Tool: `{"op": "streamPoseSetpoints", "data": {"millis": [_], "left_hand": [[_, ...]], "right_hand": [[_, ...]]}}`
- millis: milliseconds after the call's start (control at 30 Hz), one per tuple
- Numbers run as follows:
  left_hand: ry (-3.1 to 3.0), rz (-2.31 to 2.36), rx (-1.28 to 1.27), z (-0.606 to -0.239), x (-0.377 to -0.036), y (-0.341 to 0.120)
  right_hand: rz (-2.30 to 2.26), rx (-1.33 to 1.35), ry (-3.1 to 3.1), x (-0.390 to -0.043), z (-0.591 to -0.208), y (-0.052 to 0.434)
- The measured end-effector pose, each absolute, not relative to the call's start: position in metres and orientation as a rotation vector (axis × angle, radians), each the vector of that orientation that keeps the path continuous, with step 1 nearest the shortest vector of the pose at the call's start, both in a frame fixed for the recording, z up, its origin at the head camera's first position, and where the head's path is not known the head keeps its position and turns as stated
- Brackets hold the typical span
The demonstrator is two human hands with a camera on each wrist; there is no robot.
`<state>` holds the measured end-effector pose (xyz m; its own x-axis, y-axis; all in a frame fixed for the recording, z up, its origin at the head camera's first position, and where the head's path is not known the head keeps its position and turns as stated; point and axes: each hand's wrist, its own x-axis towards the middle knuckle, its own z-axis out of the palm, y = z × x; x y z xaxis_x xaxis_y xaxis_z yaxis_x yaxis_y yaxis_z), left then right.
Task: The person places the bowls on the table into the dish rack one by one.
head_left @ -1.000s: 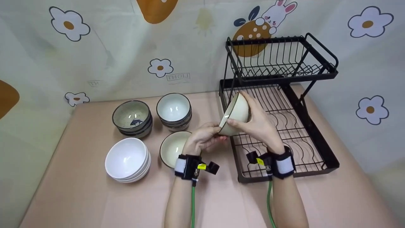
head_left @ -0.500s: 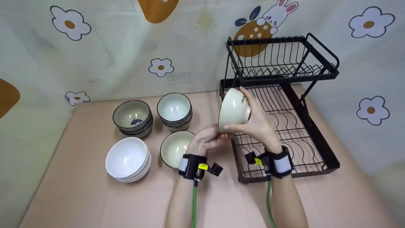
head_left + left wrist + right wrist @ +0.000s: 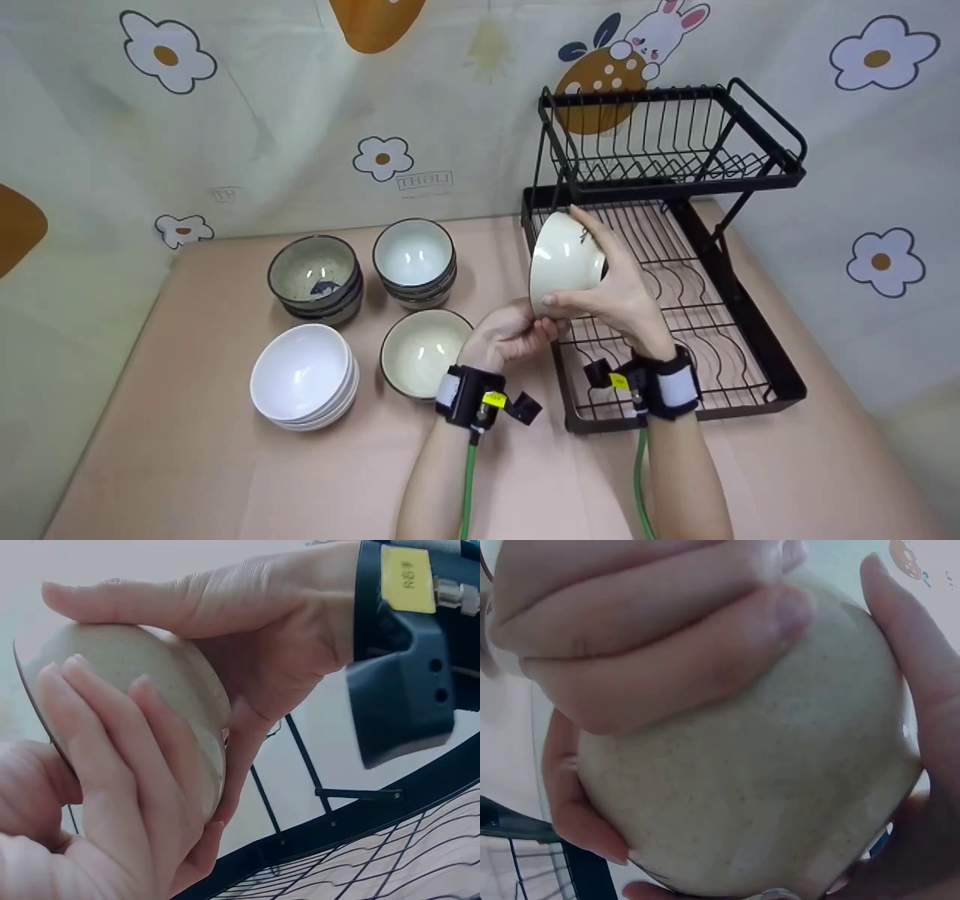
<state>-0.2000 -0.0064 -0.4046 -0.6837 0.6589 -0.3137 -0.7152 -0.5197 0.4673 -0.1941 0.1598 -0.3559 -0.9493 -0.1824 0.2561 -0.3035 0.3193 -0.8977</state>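
Over the last second the cream bowl (image 3: 564, 259) has turned from side-on to rim-down. Both hands grip it: right hand (image 3: 616, 296) around its wall, left hand (image 3: 510, 334) pinching the lower rim, above the dish rack's (image 3: 750, 330) lower tier, ready for racking.

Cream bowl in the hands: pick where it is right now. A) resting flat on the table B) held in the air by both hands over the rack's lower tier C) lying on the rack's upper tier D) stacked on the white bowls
B: the left hand and right hand hold the cream bowl tilted in the air above the front left of the black dish rack, touching no wire.
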Motion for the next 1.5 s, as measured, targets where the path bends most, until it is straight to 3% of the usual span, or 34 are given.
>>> {"op": "streamPoseSetpoints", "data": {"millis": [467,867,1100,1500], "left_hand": [[0.902,2.100,-0.024,-0.411,-0.195,0.016],[1.859,1.825,0.054,-0.410,-0.189,0.027],[2.826,1.210,0.030,-0.415,-0.184,0.030],[2.936,0.701,0.063,-0.424,-0.178,0.052]], "right_hand": [[1.619,0.326,-2.589,-0.189,-0.353,0.182],[1.571,0.155,-2.663,-0.195,-0.364,0.205],[1.412,0.131,-2.735,-0.209,-0.365,0.214],[1.061,0.169,-2.746,-0.244,-0.374,0.219]]}}
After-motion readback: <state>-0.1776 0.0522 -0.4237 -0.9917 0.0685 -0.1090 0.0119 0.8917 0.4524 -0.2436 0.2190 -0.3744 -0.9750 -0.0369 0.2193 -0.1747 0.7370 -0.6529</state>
